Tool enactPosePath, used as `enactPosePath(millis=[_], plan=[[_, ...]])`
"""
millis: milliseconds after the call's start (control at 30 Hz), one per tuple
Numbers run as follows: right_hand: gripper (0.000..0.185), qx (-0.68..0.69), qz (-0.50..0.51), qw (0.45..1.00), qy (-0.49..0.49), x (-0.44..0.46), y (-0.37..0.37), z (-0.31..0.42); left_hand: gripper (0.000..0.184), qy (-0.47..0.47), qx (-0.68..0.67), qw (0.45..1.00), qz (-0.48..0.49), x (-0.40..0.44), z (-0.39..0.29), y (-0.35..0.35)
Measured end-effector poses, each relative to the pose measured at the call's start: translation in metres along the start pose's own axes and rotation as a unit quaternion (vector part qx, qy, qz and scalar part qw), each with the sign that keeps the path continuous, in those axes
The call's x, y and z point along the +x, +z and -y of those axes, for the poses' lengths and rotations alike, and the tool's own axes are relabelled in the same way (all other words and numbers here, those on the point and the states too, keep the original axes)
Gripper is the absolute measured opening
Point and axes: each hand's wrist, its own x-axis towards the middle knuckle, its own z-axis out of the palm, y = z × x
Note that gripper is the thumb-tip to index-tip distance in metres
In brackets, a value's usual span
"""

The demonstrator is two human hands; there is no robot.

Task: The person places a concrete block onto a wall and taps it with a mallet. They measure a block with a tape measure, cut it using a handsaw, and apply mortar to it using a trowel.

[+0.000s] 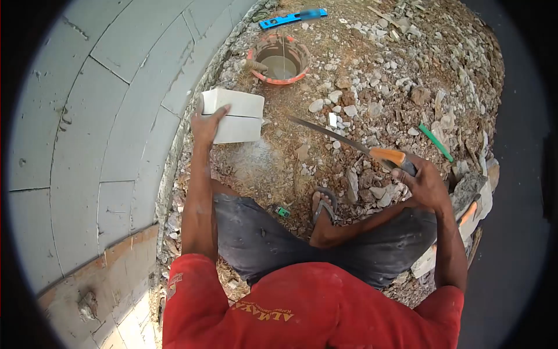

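Observation:
My left hand (207,123) grips the left side of a pale, light-coloured building block (247,103), with the thumb on its top. A dark straight line runs across the block; I cannot tell if it is a cut or a gap between two pieces. In my right hand (427,181) is a hand saw (332,135), held by its orange and black handle. The blade points up and left toward the block, with its tip a little apart from it. Pale dust (253,160) lies on the ground just below the block.
A grey block wall (116,116) rises on the left. Beyond the block stands an orange-rimmed bucket (281,81) with greyish contents, and a blue spirit level (285,21). Rubble (378,81) covers the right, with a green strip (436,142). A small green object (282,212) lies near my foot.

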Motion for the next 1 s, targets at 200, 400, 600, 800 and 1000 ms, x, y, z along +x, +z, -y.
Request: enactPosePath(millis=[200,400,600,800,1000], plan=[[0.044,0.095,-0.029,0.981,-0.168,0.061,-0.043,-0.058,0.062,-0.073,-0.340,0.937,-0.020,-0.054,0.020,0.003],[0.040,0.302,0.055,0.951,-0.022,0.102,-0.010,-0.071,0.060,-0.148,-0.430,0.890,-0.036,-0.111,0.097,0.035],[0.057,0.530,0.097,0.841,0.043,0.172,0.114,-0.090,0.060,-0.269,-0.425,0.864,0.023,-0.117,0.123,0.012],[0.058,0.267,-0.063,0.961,0.042,0.285,0.222,-0.115,0.064,-0.256,-0.329,0.909,-0.007,-0.095,0.147,0.020],[0.052,0.111,-0.028,0.988,-0.102,0.253,0.184,0.002,0.067,-0.346,-0.251,0.904,-0.009,-0.087,0.127,0.022]])
